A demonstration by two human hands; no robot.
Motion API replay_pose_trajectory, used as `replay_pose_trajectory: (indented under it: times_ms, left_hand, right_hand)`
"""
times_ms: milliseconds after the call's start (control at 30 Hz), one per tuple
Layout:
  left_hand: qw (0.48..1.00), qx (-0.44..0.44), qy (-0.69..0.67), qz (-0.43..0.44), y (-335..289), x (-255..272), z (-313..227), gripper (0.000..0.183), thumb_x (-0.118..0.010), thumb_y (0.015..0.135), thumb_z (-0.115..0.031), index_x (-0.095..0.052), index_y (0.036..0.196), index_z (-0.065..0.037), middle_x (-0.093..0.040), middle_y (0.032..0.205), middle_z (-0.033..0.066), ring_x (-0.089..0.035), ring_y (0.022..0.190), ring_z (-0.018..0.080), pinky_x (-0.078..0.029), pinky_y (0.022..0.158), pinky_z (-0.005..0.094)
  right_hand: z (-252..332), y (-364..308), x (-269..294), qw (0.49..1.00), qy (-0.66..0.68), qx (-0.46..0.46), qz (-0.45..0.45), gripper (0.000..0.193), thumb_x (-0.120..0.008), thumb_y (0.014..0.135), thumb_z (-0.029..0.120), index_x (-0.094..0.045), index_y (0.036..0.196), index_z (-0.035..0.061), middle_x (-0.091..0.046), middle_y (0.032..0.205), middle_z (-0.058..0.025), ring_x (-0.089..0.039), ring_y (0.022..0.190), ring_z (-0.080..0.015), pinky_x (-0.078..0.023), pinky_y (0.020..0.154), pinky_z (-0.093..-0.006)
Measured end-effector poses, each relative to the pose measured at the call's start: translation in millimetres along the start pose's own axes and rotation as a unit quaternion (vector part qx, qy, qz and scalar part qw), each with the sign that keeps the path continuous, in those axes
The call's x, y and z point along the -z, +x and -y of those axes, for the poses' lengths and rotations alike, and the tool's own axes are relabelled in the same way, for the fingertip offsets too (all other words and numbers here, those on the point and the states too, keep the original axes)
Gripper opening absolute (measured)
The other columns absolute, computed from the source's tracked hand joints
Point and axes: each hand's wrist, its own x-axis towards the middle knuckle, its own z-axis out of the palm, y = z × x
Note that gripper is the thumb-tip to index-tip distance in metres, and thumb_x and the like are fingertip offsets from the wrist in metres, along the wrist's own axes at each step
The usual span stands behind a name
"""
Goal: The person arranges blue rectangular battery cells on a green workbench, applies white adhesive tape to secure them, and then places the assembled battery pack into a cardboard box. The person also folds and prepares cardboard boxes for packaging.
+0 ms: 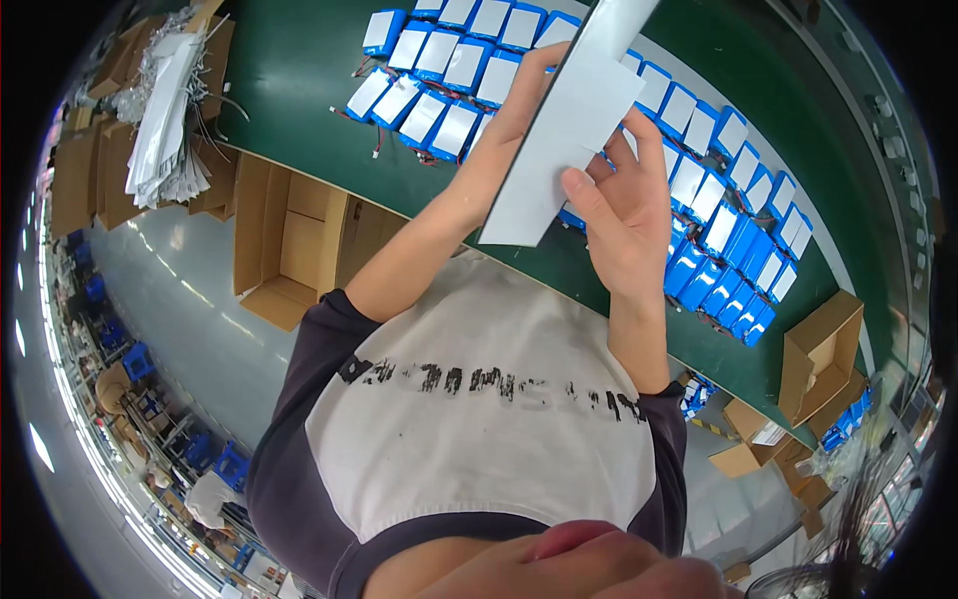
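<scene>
A long white strip of sheet material (pixel 544 165) with a dark edge hangs at a slant over the table. My left hand (pixel 524 95) grips it from the left side, its fingers partly hidden behind the strip. A white label-like piece (pixel 607 95) juts out from the strip's right side. My right hand (pixel 629 205) is at this side, its thumb against the strip's face and its fingers bent near the piece's lower corner. Beneath lie rows of blue-wrapped battery packs (pixel 464 65), many with a white rectangle on top and thin wires.
The green table (pixel 289 100) spans the far side. More blue packs (pixel 718 290) lie at the right, near an open carton (pixel 823 354). A large open cardboard box (pixel 289 240) stands below the table edge at left. White strips (pixel 170 120) pile up in a box at far left.
</scene>
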Motion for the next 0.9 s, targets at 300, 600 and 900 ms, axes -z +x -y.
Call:
replay_pose_trajectory:
  times_ms: [300,600,900]
  left_hand:
    - [0.976,-0.103,0.184,-0.061,25,1,15,0.041,-0.055,0.109,-0.017,-0.043,0.147,-0.009,-0.063,0.126,0.018,-0.065,0.106,0.0219,-0.052,0.086,0.0331]
    - [0.872,-0.288,0.337,-0.207,51,23,13,0.034,-0.048,0.107,-0.005,-0.049,0.14,0.003,-0.059,0.119,0.0153,-0.058,0.107,0.0231,-0.046,0.097,0.0345]
    - [0.904,-0.15,0.392,0.079,53,30,-23,0.028,-0.047,0.108,-0.01,-0.07,0.123,-0.004,-0.076,0.102,0.0062,-0.064,0.087,0.0111,-0.049,0.08,0.0252]
  right_hand:
    - [2,-14,11,0.99,0.13,-0.044,0.018,0.087,-0.065,0.091,-0.009,-0.025,0.166,0.0083,-0.053,0.14,-0.0145,-0.052,0.129,-0.0269,-0.049,0.103,-0.0427]
    - [40,-45,34,0.997,-0.001,-0.067,-0.044,0.055,-0.05,0.109,0.012,-0.033,0.16,0.0001,-0.052,0.142,-0.0172,-0.057,0.123,-0.0258,-0.06,0.089,-0.0409]
    - [151,-144,159,0.802,-0.558,-0.076,-0.199,0.02,-0.048,0.113,0.013,-0.059,0.125,0.0018,-0.064,0.095,-0.0058,-0.054,0.077,-0.0128,-0.045,0.07,-0.0279]
